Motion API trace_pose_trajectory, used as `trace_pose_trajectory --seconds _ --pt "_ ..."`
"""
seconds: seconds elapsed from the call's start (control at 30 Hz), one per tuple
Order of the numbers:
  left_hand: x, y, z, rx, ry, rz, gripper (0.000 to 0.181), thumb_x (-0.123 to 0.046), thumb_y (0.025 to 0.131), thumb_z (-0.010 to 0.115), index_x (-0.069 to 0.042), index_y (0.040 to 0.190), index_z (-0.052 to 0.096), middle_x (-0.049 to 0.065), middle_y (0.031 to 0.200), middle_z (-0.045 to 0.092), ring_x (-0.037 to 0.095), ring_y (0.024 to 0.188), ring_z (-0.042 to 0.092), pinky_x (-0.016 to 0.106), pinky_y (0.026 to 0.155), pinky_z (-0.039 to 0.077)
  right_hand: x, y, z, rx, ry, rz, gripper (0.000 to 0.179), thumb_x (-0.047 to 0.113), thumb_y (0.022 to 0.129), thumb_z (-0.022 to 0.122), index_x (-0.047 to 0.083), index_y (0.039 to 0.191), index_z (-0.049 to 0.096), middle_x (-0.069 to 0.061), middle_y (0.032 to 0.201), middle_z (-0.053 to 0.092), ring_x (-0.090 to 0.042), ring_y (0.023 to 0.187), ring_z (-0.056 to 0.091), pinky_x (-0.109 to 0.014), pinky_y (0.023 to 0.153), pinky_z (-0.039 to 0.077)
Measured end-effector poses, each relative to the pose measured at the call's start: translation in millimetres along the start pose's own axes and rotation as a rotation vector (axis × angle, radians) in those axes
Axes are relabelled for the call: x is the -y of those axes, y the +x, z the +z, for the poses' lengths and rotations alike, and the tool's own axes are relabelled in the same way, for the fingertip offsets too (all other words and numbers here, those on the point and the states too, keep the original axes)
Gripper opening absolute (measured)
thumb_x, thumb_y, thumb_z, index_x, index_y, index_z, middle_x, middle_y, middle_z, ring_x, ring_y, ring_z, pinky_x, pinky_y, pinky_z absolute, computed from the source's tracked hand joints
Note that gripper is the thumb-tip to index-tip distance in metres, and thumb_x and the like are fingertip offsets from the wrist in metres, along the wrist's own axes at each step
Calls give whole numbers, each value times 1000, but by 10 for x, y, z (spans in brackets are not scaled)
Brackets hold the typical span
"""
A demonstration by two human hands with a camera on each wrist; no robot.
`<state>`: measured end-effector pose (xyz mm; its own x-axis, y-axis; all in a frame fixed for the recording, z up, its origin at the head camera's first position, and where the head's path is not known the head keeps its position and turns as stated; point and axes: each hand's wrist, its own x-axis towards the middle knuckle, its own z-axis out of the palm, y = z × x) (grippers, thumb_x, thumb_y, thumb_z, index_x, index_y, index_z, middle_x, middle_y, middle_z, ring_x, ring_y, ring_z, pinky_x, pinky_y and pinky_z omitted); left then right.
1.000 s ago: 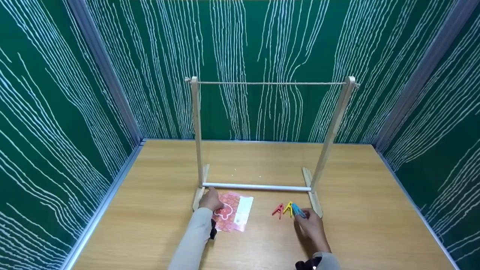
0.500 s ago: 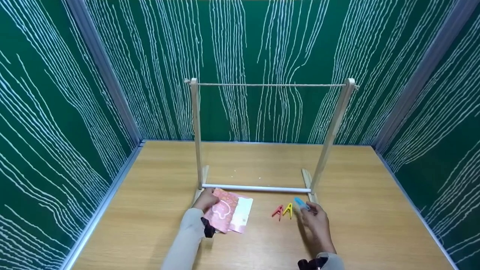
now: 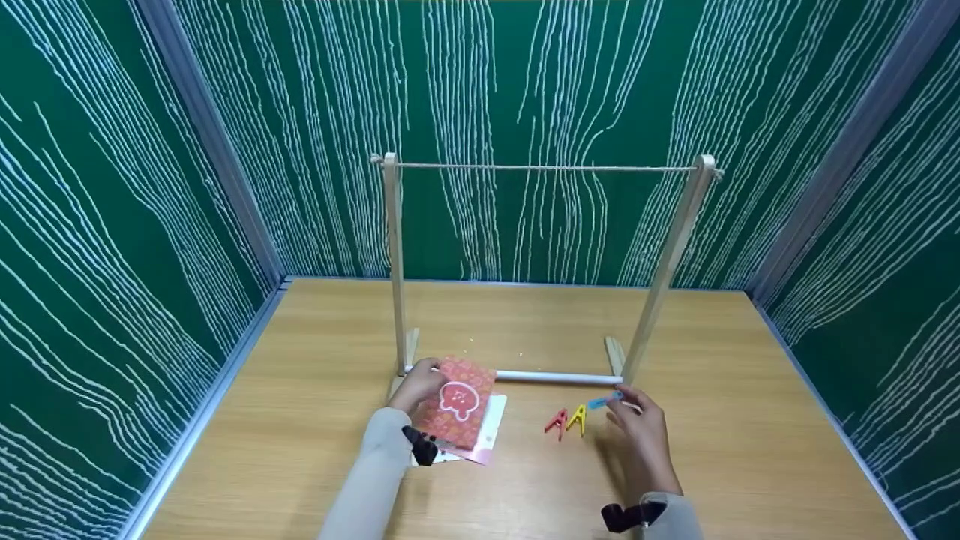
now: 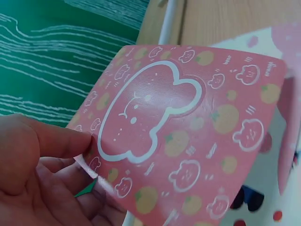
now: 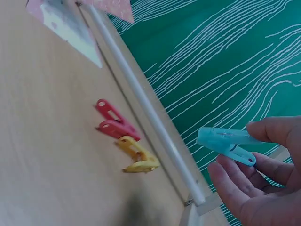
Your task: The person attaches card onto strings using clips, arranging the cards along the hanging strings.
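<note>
Before green walls, pinches a pink card by its left edge at lower centre with the left hand and, lower right, a blue clothespin pointing cardward with the right hand, well below the cord.

A light wood-grain desk carries a few tiny white specks. Behind it stands a back panel, flanked by a left panel and a right panel, all green and streaked with wavy white lines. Grey posts rise at both far corners; pale strips edge the desk's sides
</note>
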<state>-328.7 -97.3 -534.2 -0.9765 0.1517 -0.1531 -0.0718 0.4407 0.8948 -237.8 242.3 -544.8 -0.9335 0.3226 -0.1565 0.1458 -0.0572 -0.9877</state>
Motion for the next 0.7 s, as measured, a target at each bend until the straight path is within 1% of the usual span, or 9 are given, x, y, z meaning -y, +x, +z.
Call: trace_pose_trajectory --seconds 0.03,0.1,0.17,0.2,0.27,0.37,0.47,0.57,0.7 --pt "-34 6 16 5 -15 10 21 0 82 50 5 100 62 10 90 61 15 75 52 26 67 46 40 1 -1 6 8 -12 52 8 93 59 -9 138 41 -13 120 50 2 86 58 -21 89 52" --pt "-106 19 46 18 -45 21 12 -2 83 52 2 90 61 6 81 58 15 72 51 26 64 44 124 9 -6 4 -26 -53 51 10 93 62 -9 137 44 -15 121 54 4 84 59 -18 86 52" --pt "-186 36 72 20 -69 27 9 -5 86 53 -1 90 61 3 81 57 14 73 51 24 65 44 219 22 -20 -2 -98 -80 53 16 92 64 -6 137 47 -17 125 57 9 85 57 -12 83 49" --pt "-230 44 84 17 -80 33 11 -6 87 54 -1 92 62 4 83 59 13 75 52 24 66 44 269 30 -29 -5 -142 -94 53 19 92 64 -3 137 48 -19 128 57 10 86 56 -10 82 47" --pt "-323 50 97 10 -95 30 16 -8 89 54 0 100 63 6 90 62 14 79 55 24 69 47 371 46 -42 -13 -228 -124 52 24 92 65 1 137 49 -20 132 56 7 92 56 -8 82 45" --pt "-470 76 108 -3 -123 31 25 -11 93 54 1 113 63 12 103 65 16 87 59 27 76 52 531 74 -59 0 -288 -138 55 31 93 63 5 139 48 -19 138 53 -8 109 56 -15 91 44" --pt "-618 106 120 -18 -144 43 27 -13 96 53 0 118 62 13 106 66 18 92 62 31 82 53 692 94 -70 24 -299 -130 60 37 93 62 8 142 44 -18 142 49 -24 126 50 -30 104 42" --pt "-758 128 140 -24 -160 63 26 -17 98 53 -2 117 63 12 107 67 21 99 63 35 91 51 837 107 -77 35 -284 -140 60 38 93 62 9 143 44 -18 143 48 -29 131 45 -40 110 37" --pt "-922 144 183 -27 -162 88 26 -21 99 53 -5 117 63 10 110 67 22 105 63 38 95 50 1005 113 -70 52 -270 -182 59 36 93 62 9 142 45 -17 142 48 -28 131 46 -40 110 36"
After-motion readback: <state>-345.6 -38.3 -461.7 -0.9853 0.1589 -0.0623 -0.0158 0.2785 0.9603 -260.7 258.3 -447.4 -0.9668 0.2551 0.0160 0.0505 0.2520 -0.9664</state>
